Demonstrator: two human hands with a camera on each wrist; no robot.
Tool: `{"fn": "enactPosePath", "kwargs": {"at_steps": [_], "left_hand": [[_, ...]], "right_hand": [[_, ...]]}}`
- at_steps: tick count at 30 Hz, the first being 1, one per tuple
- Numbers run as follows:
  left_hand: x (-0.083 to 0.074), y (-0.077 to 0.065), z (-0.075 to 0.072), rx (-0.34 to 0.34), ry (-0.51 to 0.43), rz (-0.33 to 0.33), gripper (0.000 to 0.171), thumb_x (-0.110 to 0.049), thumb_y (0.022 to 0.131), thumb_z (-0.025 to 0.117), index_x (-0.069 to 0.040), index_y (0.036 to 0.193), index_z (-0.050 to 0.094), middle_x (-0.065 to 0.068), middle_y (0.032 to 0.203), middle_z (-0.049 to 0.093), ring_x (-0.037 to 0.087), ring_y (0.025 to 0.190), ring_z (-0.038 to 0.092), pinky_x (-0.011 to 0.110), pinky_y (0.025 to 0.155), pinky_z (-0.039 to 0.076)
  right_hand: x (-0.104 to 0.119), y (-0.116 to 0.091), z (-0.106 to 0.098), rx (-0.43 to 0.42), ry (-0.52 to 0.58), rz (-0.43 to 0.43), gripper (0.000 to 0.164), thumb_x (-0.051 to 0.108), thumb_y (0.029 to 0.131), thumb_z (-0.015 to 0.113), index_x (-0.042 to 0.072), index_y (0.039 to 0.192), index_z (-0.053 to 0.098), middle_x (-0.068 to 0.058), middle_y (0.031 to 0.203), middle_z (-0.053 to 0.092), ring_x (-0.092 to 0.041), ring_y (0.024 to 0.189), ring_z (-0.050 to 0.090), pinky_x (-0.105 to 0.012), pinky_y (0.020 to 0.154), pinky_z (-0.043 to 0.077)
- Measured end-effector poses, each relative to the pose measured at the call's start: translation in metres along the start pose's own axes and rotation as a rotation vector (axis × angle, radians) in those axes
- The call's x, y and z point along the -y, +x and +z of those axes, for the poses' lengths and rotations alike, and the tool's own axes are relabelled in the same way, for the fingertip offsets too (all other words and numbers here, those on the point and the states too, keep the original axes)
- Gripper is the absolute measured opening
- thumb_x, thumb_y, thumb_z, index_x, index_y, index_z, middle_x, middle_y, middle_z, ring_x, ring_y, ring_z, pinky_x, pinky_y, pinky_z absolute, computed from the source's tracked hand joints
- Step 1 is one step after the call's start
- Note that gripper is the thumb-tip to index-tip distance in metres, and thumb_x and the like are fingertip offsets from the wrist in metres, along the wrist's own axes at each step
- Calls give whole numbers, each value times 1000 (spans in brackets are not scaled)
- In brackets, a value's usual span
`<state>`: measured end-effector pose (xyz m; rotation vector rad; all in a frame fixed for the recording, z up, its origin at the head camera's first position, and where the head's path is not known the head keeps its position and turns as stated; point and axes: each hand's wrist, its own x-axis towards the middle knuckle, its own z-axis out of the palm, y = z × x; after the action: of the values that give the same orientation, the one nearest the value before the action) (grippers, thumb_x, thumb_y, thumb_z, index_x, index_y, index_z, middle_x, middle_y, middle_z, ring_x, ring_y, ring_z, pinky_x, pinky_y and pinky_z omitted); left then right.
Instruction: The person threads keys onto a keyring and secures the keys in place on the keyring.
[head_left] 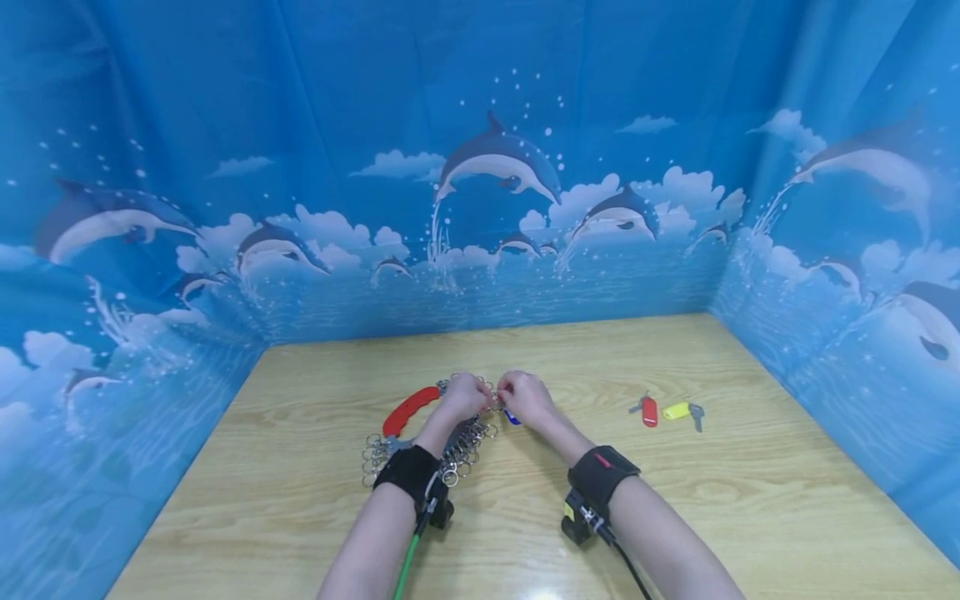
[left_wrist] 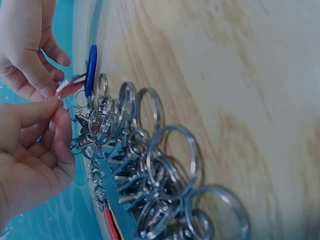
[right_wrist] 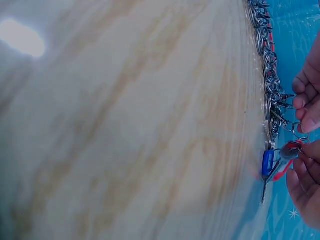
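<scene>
A metal key holder with a red handle [head_left: 408, 411] lies on the table, its edge lined with several split rings [left_wrist: 172, 155]. Over its far right end, my left hand [head_left: 465, 397] pinches a small split ring [right_wrist: 298, 131] between thumb and finger. My right hand [head_left: 527, 397] meets it from the other side, pinching a red key tag [left_wrist: 71, 89] with a silver key [right_wrist: 289, 151] by its top end. Fingertips of both hands nearly touch. Close below them, a blue key tag [left_wrist: 90, 71] hangs at the holder's end. Fingers partly hide the ring joining the red tag.
To the right on the wooden table [head_left: 750, 500] lie another red key tag [head_left: 649, 412] with a key and a yellow key tag [head_left: 677, 410] with a key. A blue dolphin-print curtain [head_left: 480, 283] encloses the table's back and sides.
</scene>
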<state>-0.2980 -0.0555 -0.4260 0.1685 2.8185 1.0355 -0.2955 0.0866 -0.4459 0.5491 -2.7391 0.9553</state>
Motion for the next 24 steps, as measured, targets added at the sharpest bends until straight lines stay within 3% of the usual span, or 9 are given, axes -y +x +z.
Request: {"fn": "enactPosePath", "kwargs": {"at_steps": [7, 11, 18, 24], "left_hand": [[-3, -1, -2, -17, -47, -23, 10, -1, 78, 63, -2, 74, 72, 3, 62, 61, 16, 63, 54, 24, 54, 39], [-4, -3, -1, -25, -82, -38, 8, -1, 76, 64, -2, 73, 71, 6, 63, 63, 16, 58, 53, 23, 52, 37], [-2, -3, -1, -37, -93, -1, 9, -1, 74, 64, 2, 68, 69, 1, 50, 54, 12, 50, 45, 21, 47, 31], [0, -3, -3, -20, -140, -4, 9, 0, 74, 63, 5, 69, 69, 1, 52, 54, 12, 51, 44, 22, 50, 33]], "right_hand": [[0, 0, 2, -26, -23, -33, 4, 4, 83, 62, 4, 84, 66, -8, 86, 64, -22, 80, 61, -35, 72, 49], [0, -1, 3, -23, -32, -48, 4, 4, 83, 62, 4, 85, 65, -8, 86, 63, -22, 79, 60, -34, 71, 49], [2, -3, 2, -32, -45, -66, 4, 3, 82, 63, 3, 85, 65, -8, 86, 63, -22, 79, 60, -34, 71, 49], [5, -4, 2, -40, -50, -79, 5, 2, 82, 63, 3, 86, 66, -9, 88, 64, -23, 81, 61, -33, 74, 49]]}}
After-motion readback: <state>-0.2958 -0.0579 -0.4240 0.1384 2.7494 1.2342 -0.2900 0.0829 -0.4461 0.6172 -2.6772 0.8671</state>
